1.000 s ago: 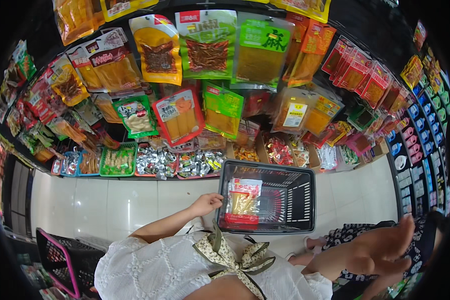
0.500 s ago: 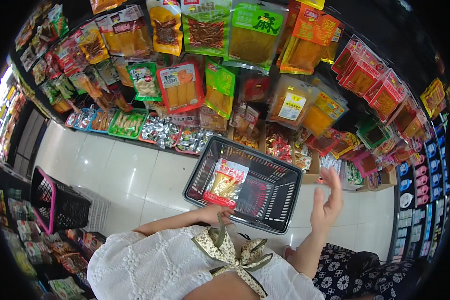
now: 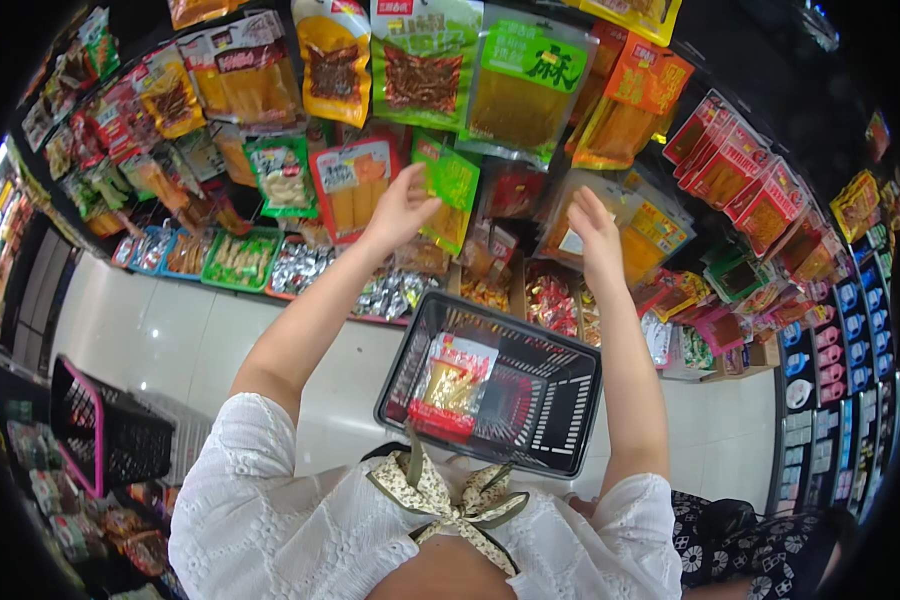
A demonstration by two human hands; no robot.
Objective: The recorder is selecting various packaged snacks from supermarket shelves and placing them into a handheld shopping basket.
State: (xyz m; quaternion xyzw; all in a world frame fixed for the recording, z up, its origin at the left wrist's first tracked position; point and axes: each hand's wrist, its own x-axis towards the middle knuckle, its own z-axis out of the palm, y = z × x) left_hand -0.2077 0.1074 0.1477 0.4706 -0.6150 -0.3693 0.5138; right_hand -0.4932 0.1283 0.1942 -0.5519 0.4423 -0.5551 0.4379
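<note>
Both my arms reach up to a rack of hanging snack packets. My left hand (image 3: 402, 210) is at the left edge of a green and yellow packet (image 3: 455, 190), its fingers apart and a little bent; whether it touches the packet I cannot tell. Beside it hangs a red-edged packet (image 3: 355, 185) with pale rolls showing. My right hand (image 3: 595, 235), open with fingers stretched upward, is in front of a clear packet with a white label, which it partly covers. Below my hands, a black shopping basket (image 3: 565, 455) holds a red and white packet (image 3: 452, 385) of yellowish food.
Larger packets, one of them green (image 3: 530, 85), hang above. Trays of small wrapped snacks, such as a green tray (image 3: 238, 258), line the bottom of the rack. At left stands a black basket with a pink handle (image 3: 95, 430). A person's patterned dark clothing (image 3: 740, 550) shows at lower right.
My left hand has left the basket's near rim and risen to the hanging packets. My right hand has moved up and left to the rack. The red and white packet stays in the basket.
</note>
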